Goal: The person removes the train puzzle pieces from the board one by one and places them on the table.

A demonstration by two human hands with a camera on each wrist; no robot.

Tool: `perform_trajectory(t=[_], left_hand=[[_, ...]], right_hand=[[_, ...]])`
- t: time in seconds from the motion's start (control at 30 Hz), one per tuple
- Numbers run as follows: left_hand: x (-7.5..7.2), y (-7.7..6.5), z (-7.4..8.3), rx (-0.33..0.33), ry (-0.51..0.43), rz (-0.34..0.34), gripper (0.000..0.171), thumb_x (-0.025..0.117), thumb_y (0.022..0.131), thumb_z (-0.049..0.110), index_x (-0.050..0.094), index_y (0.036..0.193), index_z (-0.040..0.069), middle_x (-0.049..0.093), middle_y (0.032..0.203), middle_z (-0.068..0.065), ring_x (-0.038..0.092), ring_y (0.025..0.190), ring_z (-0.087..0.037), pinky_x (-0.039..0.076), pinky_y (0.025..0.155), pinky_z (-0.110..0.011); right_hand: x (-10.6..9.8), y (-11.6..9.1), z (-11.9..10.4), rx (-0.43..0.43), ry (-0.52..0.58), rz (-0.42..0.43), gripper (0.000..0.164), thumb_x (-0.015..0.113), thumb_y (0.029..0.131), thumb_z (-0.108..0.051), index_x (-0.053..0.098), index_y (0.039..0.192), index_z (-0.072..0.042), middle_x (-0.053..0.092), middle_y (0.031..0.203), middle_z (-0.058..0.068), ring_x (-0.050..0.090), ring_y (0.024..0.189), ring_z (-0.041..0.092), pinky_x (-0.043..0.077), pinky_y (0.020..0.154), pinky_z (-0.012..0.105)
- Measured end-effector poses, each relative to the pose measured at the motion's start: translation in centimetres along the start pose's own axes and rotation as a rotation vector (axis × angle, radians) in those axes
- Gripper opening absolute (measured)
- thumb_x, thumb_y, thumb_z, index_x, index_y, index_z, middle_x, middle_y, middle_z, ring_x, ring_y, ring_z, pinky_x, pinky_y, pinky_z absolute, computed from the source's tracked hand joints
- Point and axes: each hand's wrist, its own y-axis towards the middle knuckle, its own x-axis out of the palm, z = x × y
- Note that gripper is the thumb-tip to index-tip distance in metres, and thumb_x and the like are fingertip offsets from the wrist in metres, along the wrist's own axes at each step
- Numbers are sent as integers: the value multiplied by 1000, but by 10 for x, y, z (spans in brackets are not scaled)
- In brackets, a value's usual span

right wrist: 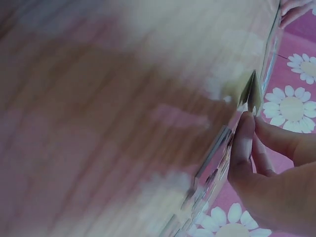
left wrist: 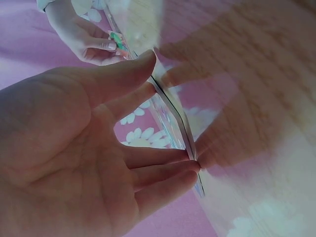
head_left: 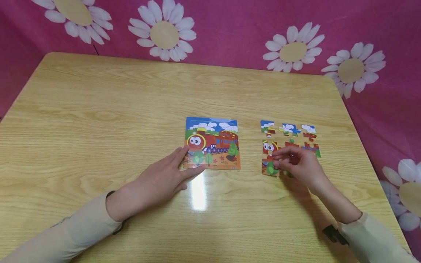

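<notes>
A jigsaw board [head_left: 217, 144] with a red cartoon train printed on it lies on the wooden table. My left hand [head_left: 162, 171] rests at its lower left corner, fingers nearly straight at the left side and thumb along the bottom edge. To the right of the board, my right hand [head_left: 297, 166] pinches a puzzle piece [head_left: 269, 167] with a green bush on it between thumb and fingertips. The right wrist view shows this piece [right wrist: 253, 94] tilted up against the tabletop. Partly hidden behind the right hand are other loose pieces.
Loose puzzle pieces lie in rows right of the board, among them a sky piece [head_left: 289, 129] and a piece with eyes [head_left: 268, 147]. The table [head_left: 115, 109] meets a pink cloth [head_left: 227, 33] with white daisies along its back and right sides.
</notes>
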Motion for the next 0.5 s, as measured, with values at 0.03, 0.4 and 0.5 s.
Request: perform_trajectory(t=[0.03,0.4,0.5], left_hand=[[0,0,0,0,-1,0,54,70,92,19,54,143,22,36,142,-35,44,129,-46,40,104,-48],[-3,0,0,-15,-19,-11,52,68,93,20,53,143,22,36,142,-35,43,130,-45,40,104,-49],[-4,1,-3,-25,-63,-23,51,68,93,21,55,143,24,38,142,-32,44,129,-42,43,101,-49]], right_hand=[[1,-1,1,-15,-10,11,23,74,85,1,68,107,8,71,94,20,66,69,5,49,54,21],[-3,-1,3,-87,-49,48,17,74,85,0,70,101,6,71,89,15,64,69,5,50,54,20],[-5,0,1,-68,-28,45,18,73,86,0,69,103,7,71,90,16,65,71,6,51,56,20]])
